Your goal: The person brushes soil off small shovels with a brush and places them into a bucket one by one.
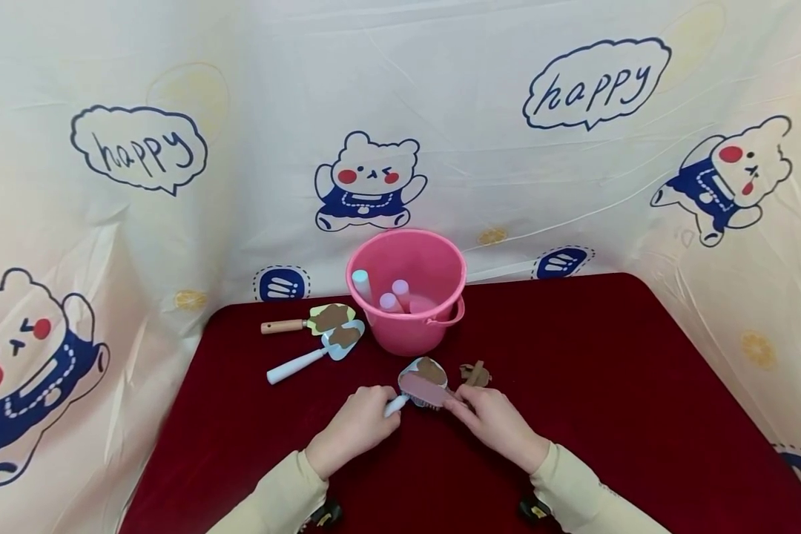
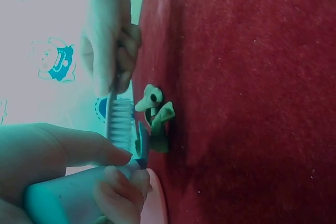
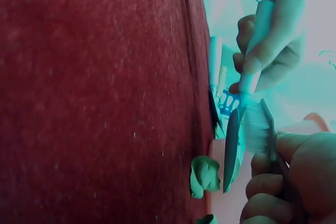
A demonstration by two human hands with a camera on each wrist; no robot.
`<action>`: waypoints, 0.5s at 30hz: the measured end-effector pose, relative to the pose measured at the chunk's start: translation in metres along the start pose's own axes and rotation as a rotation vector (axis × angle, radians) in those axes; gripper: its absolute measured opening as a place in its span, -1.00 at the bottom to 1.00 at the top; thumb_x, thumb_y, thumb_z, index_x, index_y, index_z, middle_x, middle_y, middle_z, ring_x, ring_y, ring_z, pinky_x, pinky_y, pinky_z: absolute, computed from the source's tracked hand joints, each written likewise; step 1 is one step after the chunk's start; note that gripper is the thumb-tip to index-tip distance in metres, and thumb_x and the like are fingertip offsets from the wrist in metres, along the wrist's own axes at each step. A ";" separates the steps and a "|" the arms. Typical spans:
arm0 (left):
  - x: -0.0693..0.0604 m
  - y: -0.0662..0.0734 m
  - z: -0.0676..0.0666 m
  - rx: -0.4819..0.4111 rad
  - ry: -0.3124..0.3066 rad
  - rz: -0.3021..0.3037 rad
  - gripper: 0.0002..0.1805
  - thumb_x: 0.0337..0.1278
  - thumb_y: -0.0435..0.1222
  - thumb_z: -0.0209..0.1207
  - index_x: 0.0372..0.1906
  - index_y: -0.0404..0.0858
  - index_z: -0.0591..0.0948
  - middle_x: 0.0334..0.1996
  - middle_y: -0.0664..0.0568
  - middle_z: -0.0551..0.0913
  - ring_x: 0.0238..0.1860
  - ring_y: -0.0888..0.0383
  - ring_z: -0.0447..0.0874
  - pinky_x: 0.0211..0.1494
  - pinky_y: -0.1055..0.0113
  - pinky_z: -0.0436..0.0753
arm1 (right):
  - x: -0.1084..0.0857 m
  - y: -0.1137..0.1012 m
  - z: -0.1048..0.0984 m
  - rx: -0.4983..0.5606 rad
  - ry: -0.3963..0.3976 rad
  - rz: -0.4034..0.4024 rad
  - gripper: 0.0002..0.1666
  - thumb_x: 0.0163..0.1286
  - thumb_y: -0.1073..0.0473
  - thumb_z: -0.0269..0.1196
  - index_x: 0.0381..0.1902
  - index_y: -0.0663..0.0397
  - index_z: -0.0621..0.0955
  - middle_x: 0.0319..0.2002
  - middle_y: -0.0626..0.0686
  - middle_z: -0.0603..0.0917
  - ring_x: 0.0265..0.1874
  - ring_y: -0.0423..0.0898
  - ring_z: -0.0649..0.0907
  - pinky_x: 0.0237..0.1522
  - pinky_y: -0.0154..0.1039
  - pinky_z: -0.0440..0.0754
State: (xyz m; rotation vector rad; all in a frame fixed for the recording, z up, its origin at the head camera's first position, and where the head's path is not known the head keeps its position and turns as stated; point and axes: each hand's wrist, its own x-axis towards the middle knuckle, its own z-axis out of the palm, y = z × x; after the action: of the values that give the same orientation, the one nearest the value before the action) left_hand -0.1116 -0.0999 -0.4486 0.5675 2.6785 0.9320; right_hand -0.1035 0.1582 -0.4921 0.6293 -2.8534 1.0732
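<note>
My left hand grips the white handle of a small hand trowel. The trowel's pale blue blade carries a brown patch and is held above the table. A brush with a pinkish back is in my right hand, fingers curled round its handle. Its bristles face the blade and appear to touch it; the brush covers part of the blade in the head view. Brown crumpled scraps lie just beyond my right hand.
A pink bucket holding several pastel-topped sticks stands behind the hands. Left of it lie a wooden-handled trowel and a white-handled trowel, both with brown patches. Dark red cloth covers the table; a printed curtain hangs behind.
</note>
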 end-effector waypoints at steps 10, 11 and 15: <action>-0.001 0.001 -0.002 0.018 0.034 0.033 -0.92 0.22 -0.45 0.24 -0.38 -0.27 0.63 -0.63 0.12 0.45 -0.67 0.25 0.37 -0.57 0.36 0.45 | 0.001 0.005 -0.001 -0.074 0.019 0.061 -0.67 0.56 -0.02 0.27 -0.46 -0.19 0.53 -0.68 -0.26 0.31 -0.67 -0.36 0.28 -0.58 -0.39 0.34; -0.001 0.001 -0.002 0.017 0.033 0.033 -0.92 0.22 -0.45 0.24 -0.38 -0.27 0.63 -0.63 0.12 0.45 -0.67 0.26 0.37 -0.57 0.36 0.45 | 0.000 0.006 -0.001 -0.075 0.020 0.064 -0.67 0.56 -0.02 0.27 -0.46 -0.19 0.53 -0.68 -0.26 0.31 -0.67 -0.36 0.28 -0.57 -0.39 0.34; -0.002 0.001 -0.001 0.009 0.019 0.016 -0.92 0.21 -0.46 0.24 -0.38 -0.28 0.62 -0.63 0.12 0.45 -0.68 0.26 0.37 -0.58 0.38 0.44 | 0.000 0.004 0.000 -0.031 -0.005 0.062 -0.65 0.57 -0.03 0.25 -0.48 -0.18 0.51 -0.69 -0.27 0.29 -0.69 -0.38 0.26 -0.59 -0.40 0.32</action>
State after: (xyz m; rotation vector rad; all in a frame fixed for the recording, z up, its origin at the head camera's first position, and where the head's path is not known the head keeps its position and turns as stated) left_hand -0.1106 -0.1009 -0.4469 0.5859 2.7006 0.9343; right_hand -0.1049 0.1609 -0.4950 0.5462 -2.9052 1.0350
